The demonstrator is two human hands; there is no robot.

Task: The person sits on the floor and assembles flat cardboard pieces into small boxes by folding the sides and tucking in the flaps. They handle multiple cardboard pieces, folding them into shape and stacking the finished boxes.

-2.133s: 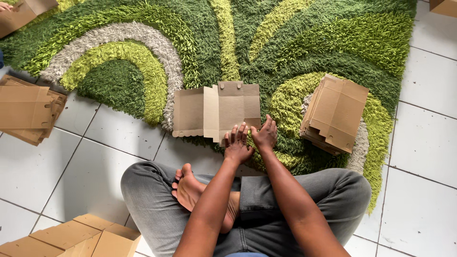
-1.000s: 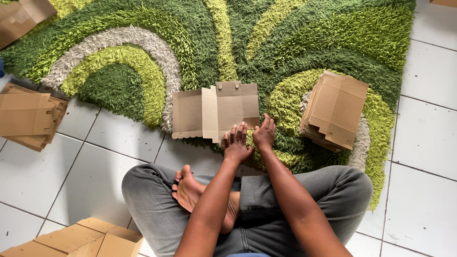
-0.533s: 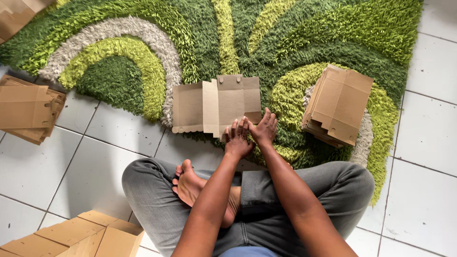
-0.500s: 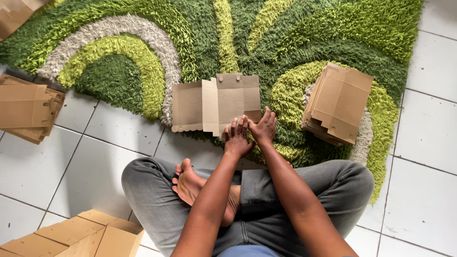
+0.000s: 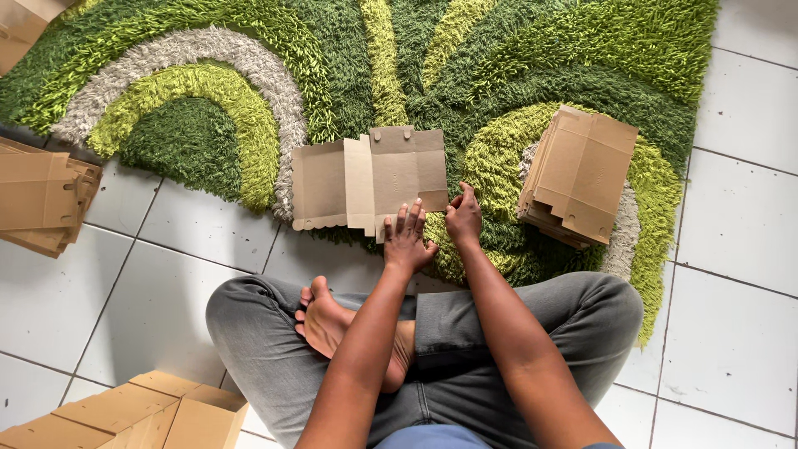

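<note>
A flat, partly folded brown cardboard box blank (image 5: 370, 177) lies on the green shag rug (image 5: 249, 50) just beyond my crossed legs. My left hand (image 5: 407, 241) rests flat with fingers spread on the blank's near edge. My right hand (image 5: 463, 218) pinches the blank's near right corner with curled fingers. A stack of flat cardboard blanks (image 5: 579, 176) sits on the rug to the right, about a hand's width from my right hand.
Another pile of flat cardboard (image 5: 41, 195) lies at the left on the white floor tiles (image 5: 740, 249). Folded cardboard boxes (image 5: 133, 413) sit near my left knee at the bottom left. More cardboard (image 5: 21, 25) shows at the top left corner.
Both hands have stayed on the blank's near edge with only small shifts of the fingers. The view has drifted slightly. The blank and the stacks have not moved.
</note>
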